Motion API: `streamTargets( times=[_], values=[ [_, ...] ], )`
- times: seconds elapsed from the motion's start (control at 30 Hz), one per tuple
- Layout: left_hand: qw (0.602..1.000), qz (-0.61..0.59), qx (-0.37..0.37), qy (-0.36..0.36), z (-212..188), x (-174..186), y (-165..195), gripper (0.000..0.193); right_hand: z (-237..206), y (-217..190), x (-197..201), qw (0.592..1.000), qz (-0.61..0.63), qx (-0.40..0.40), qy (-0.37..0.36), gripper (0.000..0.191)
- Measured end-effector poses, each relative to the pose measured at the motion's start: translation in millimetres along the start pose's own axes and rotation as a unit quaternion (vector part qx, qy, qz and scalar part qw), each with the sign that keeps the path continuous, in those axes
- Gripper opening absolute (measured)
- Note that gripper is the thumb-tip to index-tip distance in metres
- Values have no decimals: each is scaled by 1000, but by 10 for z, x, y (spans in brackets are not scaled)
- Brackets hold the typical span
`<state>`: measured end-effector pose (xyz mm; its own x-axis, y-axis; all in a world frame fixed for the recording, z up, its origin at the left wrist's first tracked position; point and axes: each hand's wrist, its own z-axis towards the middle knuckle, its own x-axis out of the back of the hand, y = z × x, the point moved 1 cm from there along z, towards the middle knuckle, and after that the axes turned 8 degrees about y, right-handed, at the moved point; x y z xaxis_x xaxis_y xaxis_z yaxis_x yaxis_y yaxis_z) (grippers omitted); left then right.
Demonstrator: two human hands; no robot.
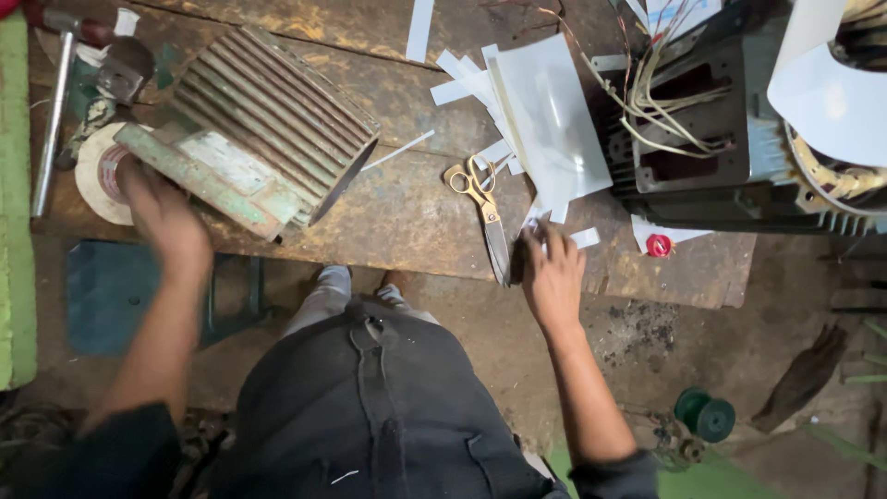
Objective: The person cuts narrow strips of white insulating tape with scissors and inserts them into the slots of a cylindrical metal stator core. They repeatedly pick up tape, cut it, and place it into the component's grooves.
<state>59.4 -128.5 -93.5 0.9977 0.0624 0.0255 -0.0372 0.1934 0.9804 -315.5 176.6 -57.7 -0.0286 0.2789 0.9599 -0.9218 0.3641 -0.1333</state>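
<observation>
Head view: right hand [552, 277] fingers [536, 242] press flat on small white paper strips [584, 237] just beside gold-handled scissors [483, 208]. Left hand [166, 217] fingers, blurred, grip unclear, touch the ribbed metal motor housing [268, 125] near a tape roll [102, 171] on the rusty surface [407, 217].

By the right hand [552, 277]: gold-handled scissors [480, 208], white sheets [550, 120], a red cap [659, 245]. By the left hand [166, 217]: a pale green ribbed housing [263, 125], a cream tape roll [97, 176].
</observation>
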Motion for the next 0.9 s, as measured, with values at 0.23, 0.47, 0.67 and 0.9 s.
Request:
streamTargets(
  times=[0.23, 0.47, 0.67, 0.9],
  values=[
    [975, 136, 175, -28, -1165, 240, 87, 25, -297, 1, 51, 989, 94, 109, -17, 42],
    [933, 236, 88, -257, -1325, -216, 814, 28, -403, -231, 224, 977, 164, 106, 85, 26],
    [932, 47, -224, -282, -1252, -829, 1631, 22, 28, -858, 604, 933, 304, -122, 146, 14],
    [959, 26, -123, -254, -1138, -769, 1845, 13, 441, -1601, 1136, 911, 388, 38, 136, 14]
  ],
)
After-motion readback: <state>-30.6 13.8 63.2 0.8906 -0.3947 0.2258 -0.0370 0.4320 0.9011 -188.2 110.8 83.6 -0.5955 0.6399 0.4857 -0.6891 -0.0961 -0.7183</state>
